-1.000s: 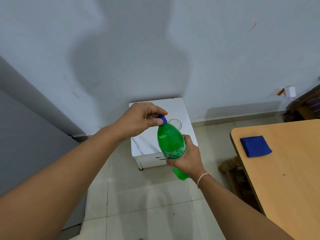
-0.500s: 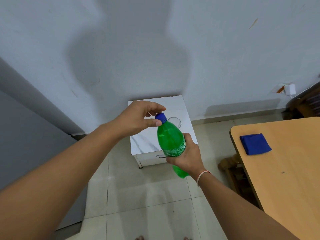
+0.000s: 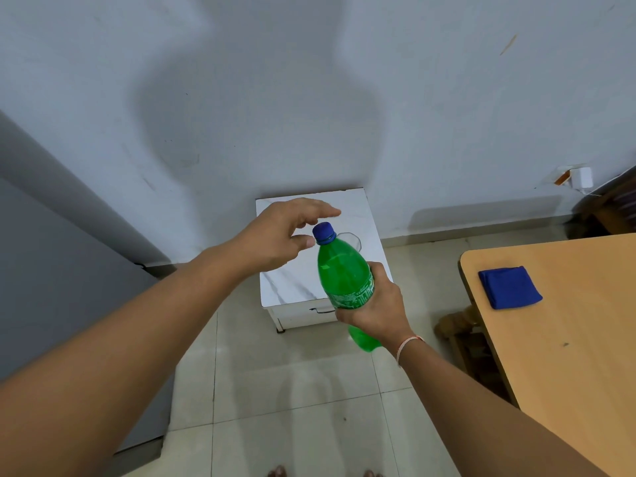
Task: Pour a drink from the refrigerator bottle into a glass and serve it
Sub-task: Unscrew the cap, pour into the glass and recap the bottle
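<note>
Green bottle (image 3: 344, 275) is being held up in the air in front of the body, tilted a little, over the near edge of the small white cabinet (image 3: 292, 287); blue cap (image 3: 324, 233) is on, so the step in hand reads as uncapping; right hand (image 3: 373, 309) is clenching the bottle around the label band, lower body poking out below the palm; left hand (image 3: 280, 235) is spread loose around the cap, thumb tip just beside it, fingers arching above, gripping nothing.

Doing it well: pinching the cap between thumb and forefinger, twisting while the right hand is countering; not squeezing the soft wall, or fizz will be pushing out once the seal breaks; cracking it slowly, keeping the neck pointing up.

Glass (image 3: 351, 239) is standing on the cabinet top, partly hidden behind the bottle neck, empty as far as I can tell; pour target is close. Wooden table (image 3: 568, 339) with blue cloth (image 3: 509, 292) is sitting off to the right, a likely serving spot.
</note>
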